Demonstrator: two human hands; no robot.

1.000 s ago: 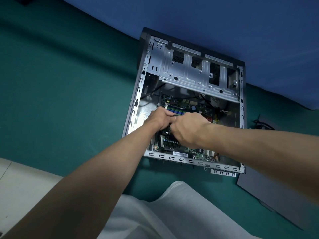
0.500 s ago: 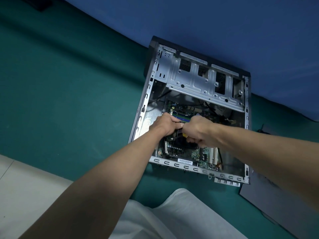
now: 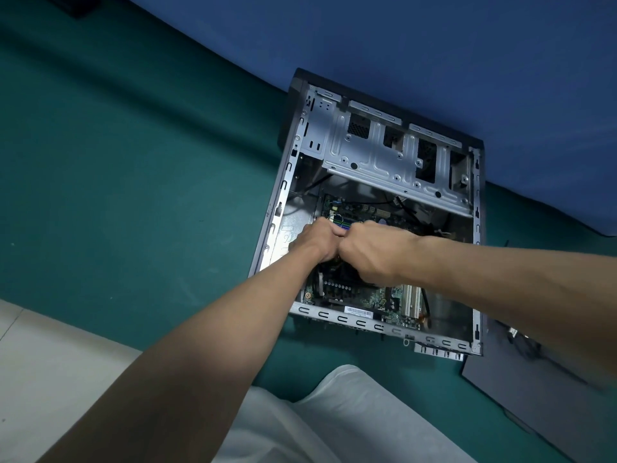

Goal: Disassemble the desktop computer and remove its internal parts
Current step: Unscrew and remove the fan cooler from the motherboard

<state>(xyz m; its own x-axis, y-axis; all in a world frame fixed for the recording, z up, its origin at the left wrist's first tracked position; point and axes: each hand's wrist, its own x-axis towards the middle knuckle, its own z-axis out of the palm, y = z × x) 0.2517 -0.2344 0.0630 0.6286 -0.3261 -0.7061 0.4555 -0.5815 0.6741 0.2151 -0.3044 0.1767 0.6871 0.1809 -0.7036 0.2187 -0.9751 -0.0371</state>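
Grey sheet-metal desktop computer case point(image 3: 394, 155) lies open on its side, its green motherboard point(image 3: 370, 298) exposed. Over the board's middle the left hand point(image 3: 315, 243) and right hand point(image 3: 374, 259) meet, fingers point(image 3: 335, 230) curled tight; what they grip, if anything, I cannot tell. Teal cloth point(image 3: 133, 195) carries the case; blue fabric point(image 3: 434, 45) rises beyond it.

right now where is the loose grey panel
Head view, lower right: the grey panel lies flat on the green mat beside the near right corner of the open computer case, partly hidden by the right forearm.
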